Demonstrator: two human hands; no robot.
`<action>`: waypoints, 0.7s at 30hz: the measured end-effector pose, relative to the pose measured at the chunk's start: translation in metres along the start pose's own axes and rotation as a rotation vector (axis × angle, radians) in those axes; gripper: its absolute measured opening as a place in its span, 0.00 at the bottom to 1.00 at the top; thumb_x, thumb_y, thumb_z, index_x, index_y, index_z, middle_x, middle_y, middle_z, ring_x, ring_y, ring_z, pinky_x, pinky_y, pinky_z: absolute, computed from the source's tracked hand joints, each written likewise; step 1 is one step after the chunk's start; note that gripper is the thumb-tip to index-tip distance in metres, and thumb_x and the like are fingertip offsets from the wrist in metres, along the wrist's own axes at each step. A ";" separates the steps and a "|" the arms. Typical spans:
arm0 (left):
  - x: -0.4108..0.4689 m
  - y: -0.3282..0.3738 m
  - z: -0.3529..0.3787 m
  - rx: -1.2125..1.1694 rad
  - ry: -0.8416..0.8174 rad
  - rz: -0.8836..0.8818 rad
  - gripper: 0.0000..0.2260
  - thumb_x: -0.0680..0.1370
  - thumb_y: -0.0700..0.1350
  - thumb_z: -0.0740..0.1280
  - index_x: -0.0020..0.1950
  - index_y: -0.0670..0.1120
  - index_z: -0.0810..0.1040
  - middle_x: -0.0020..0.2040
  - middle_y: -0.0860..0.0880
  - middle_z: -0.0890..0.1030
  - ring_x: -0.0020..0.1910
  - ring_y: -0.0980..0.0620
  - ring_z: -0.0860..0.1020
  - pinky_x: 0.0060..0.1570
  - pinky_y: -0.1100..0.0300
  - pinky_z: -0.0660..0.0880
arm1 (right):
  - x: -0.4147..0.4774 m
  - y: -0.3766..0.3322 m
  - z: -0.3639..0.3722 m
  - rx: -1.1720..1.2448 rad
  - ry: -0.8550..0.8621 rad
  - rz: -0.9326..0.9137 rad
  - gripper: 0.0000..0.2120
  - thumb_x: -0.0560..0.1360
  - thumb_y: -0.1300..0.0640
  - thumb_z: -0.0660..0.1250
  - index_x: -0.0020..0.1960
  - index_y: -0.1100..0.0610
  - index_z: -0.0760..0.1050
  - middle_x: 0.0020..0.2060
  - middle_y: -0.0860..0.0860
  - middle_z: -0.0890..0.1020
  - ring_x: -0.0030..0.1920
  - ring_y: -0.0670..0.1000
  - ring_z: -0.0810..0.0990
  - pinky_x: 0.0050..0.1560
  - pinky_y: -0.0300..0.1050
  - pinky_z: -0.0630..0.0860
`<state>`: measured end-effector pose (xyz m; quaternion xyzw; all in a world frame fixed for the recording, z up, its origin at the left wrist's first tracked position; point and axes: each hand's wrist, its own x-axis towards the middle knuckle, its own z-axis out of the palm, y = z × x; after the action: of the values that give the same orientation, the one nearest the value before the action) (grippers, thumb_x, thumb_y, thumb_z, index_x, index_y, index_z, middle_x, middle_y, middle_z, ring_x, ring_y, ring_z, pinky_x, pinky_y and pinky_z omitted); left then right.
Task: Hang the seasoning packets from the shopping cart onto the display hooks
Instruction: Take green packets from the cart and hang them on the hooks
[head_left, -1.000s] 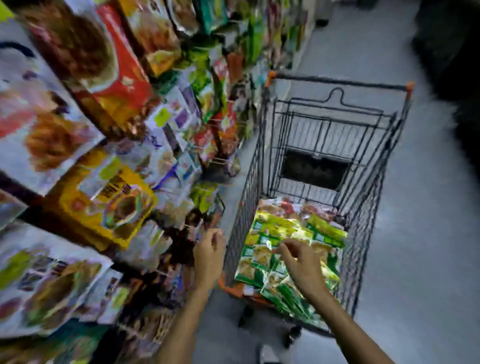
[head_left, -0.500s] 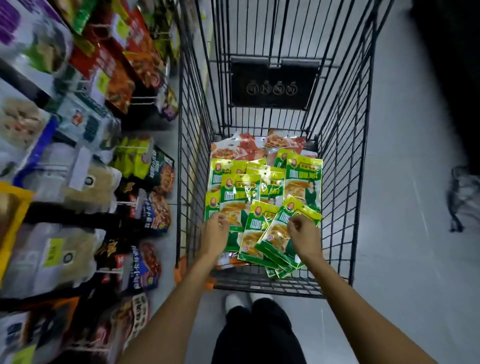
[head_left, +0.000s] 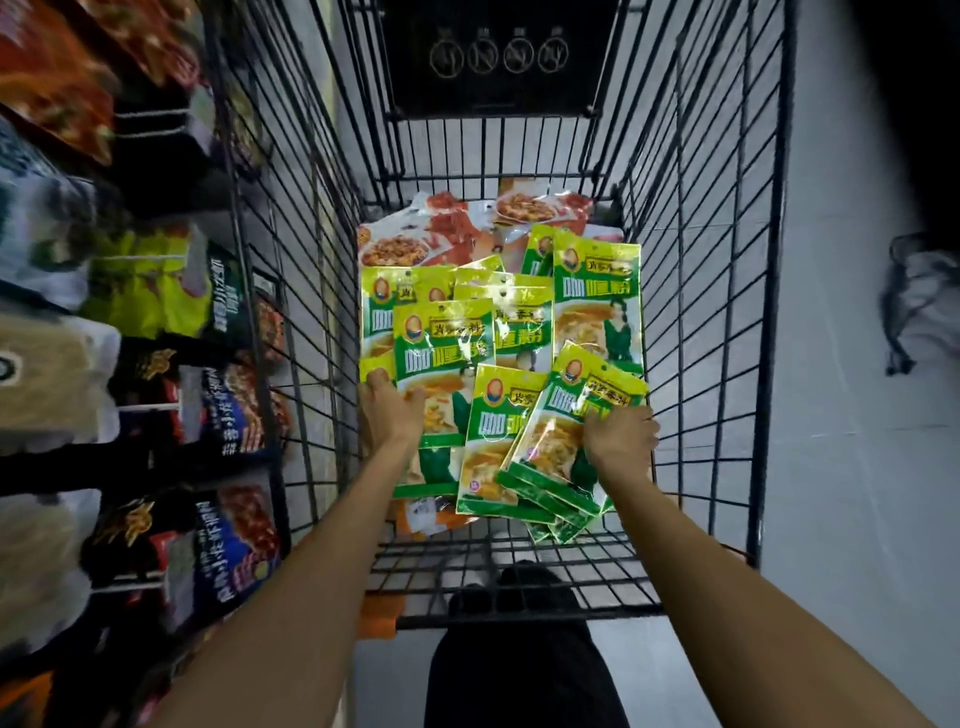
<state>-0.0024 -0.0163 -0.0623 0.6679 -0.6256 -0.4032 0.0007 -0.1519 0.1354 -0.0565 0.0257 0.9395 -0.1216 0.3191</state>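
1. Green seasoning packets (head_left: 441, 338) lie heaped on the floor of the shopping cart (head_left: 701, 260), with red ones behind them.
2. Right grip (head_left: 621, 436) is clamped round the right edge of a fanned bundle (head_left: 550, 441) of several packets.
3. Left grip (head_left: 389, 410) lies on the left-hand packets. Pinching or only pressing, cannot tell.
4. Best to square the fan first, lining up the punched holes. The film looks slick and will likely slide.
5. Display hooks (head_left: 148, 408) stand left of the cart, so lift clear of the wire wall.
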 end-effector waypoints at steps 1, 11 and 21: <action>0.002 0.001 0.001 -0.011 0.016 -0.006 0.20 0.79 0.43 0.66 0.66 0.35 0.66 0.66 0.37 0.68 0.64 0.40 0.69 0.58 0.51 0.67 | 0.000 0.001 0.001 0.000 0.001 0.017 0.30 0.79 0.53 0.64 0.71 0.70 0.59 0.68 0.66 0.66 0.68 0.63 0.66 0.64 0.52 0.68; 0.022 0.009 0.009 -0.218 0.026 -0.064 0.23 0.72 0.46 0.75 0.63 0.38 0.74 0.59 0.43 0.79 0.58 0.43 0.76 0.51 0.55 0.72 | -0.011 0.005 0.010 0.095 0.164 0.030 0.24 0.74 0.56 0.71 0.64 0.65 0.66 0.60 0.61 0.75 0.60 0.62 0.75 0.59 0.56 0.72; 0.017 0.000 0.001 -0.320 -0.101 -0.047 0.11 0.71 0.42 0.76 0.48 0.44 0.77 0.42 0.51 0.80 0.38 0.53 0.77 0.31 0.66 0.69 | -0.007 0.016 0.017 0.057 0.031 0.102 0.31 0.73 0.45 0.71 0.66 0.64 0.68 0.65 0.61 0.70 0.67 0.61 0.68 0.66 0.58 0.66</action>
<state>-0.0044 -0.0305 -0.0723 0.6524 -0.5369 -0.5307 0.0664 -0.1345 0.1466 -0.0685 0.0844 0.9380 -0.1315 0.3095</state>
